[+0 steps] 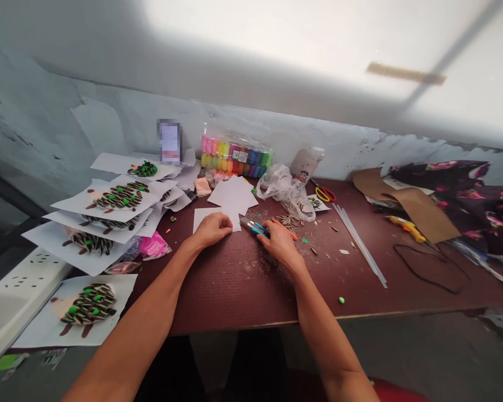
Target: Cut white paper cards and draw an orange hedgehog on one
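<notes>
Back from the desk's (218,304) front edge, the left hand (213,228) rests on white paper (200,216), perhaps steadying it, pinch unclear; the right hand (279,241) grips a utility knife (255,226).

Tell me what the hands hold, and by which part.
The right hand holds the blue cutter by its handle; the left hand is on white paper, grip unclear.

Light is uneven. White surface (285,44) above and beyond the hands (213,228) shows near-blown glare; a soft diagonal shadow crosses it, upper right. Counter (235,296) around the hands: moderate, diffuse light, faint shadows. Below the hands, under the counter edge: dim. Wide-angle stretch toward both sides. Phone (170,142), left beyond the hands: pixelated.
</notes>
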A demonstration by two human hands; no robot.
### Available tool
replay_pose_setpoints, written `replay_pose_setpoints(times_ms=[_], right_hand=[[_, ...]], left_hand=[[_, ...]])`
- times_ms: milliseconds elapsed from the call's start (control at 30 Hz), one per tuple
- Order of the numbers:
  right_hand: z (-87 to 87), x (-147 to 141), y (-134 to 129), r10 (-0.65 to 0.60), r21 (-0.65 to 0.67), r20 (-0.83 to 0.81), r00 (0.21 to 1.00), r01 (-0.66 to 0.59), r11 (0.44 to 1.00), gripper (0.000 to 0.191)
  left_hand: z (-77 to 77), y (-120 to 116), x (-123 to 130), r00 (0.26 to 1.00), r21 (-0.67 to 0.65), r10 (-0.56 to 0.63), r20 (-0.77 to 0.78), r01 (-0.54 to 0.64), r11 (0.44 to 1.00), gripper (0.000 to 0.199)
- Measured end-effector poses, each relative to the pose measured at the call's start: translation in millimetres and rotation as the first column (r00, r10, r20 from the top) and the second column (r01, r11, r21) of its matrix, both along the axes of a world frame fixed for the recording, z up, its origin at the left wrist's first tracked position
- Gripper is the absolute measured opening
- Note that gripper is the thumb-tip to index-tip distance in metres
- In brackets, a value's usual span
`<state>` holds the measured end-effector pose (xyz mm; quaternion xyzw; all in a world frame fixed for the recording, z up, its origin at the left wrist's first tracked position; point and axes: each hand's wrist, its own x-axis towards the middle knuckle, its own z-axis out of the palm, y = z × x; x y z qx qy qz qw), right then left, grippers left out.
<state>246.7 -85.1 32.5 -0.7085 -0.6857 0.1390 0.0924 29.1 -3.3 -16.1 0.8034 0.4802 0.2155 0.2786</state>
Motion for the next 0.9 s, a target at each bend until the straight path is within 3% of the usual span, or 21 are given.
replay_pose_setpoints(times_ms=[400,667,900], right_hand=[[-1.2,7.2,-0.3,0.1,-0.003,0.012,0.995,-0.1,0.995,0.023],[-1.6,5.0,-1.0,0.17,0.001,-0.016,0.985,-0.17,0.985,0.027],[4.2,7.5,-2.1,0.108,0.023,0.044,0.993,-0.109,0.994,0.031]], left_hand=[[-4.1,4.9,-3.3,0.997,-0.096,-0.024,0.074,0.031,0.995,0.012],[-3.4,5.7,-5.0,0.995,-0.093,-0.028,0.093,0.036,0.995,0.013],[-5.3,8.1,-7.1,0.986,-0.13,-0.05,0.16,0.071,0.989,0.015]])
